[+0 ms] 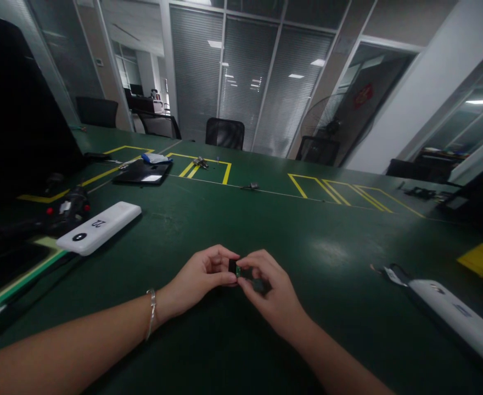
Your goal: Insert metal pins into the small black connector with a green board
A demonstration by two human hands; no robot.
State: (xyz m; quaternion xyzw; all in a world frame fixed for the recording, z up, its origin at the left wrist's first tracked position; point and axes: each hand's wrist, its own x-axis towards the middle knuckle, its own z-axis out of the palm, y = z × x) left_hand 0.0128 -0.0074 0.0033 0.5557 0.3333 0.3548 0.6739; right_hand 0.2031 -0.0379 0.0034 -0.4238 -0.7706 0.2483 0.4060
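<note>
Tabletop [175,219], green, is marked with yellow tape [227,173] and backed by chairs [225,133] and a glass partition [250,71]. Over its near side, 1 small black-and-green piece [232,266] is pinched by the left hand [198,274] and the right hand [276,291].

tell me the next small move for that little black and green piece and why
I'd probably ease the right hand back slightly while the left hand pinches the black part. Both hands' fingertips meet around the small black and green piece, covering some of it, so a clearer look at its green side seems useful.
</note>
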